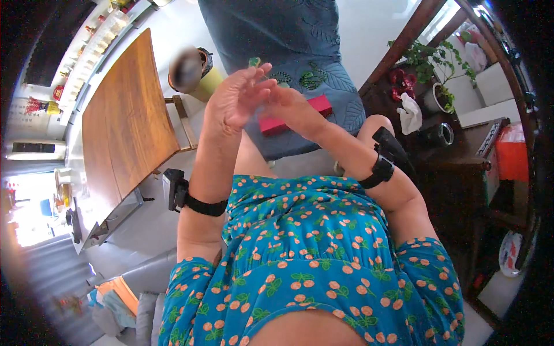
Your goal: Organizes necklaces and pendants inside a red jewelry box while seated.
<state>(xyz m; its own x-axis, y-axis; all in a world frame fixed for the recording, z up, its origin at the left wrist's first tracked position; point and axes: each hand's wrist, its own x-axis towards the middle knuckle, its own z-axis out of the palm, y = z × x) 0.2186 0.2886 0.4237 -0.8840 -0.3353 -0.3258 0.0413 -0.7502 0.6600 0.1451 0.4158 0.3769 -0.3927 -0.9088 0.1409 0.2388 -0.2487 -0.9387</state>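
Note:
My left hand [233, 97] is raised over a chair with a blue-grey leaf-patterned fabric cover [268, 39]. A small green piece [254, 62] shows at its fingertips, pinched there; its exact kind is unclear. Close beside it, my right hand [294, 108] has its fingers bent towards the left hand's fingers. Blur and overlap hide what the right fingers hold, if anything. Below them on the seat lies a red box [319, 104], partly covered by the right hand. Behind the box are a dark green beaded strand [314, 78] and a second green strand [281, 78].
A wooden table [125, 116] stands at left, with a yellowish bin [207, 84] between it and the chair. At right, a dark wood cabinet [450, 173] carries a potted plant [439, 97], a white cloth or tissue [409, 114] and a glass jar [443, 135].

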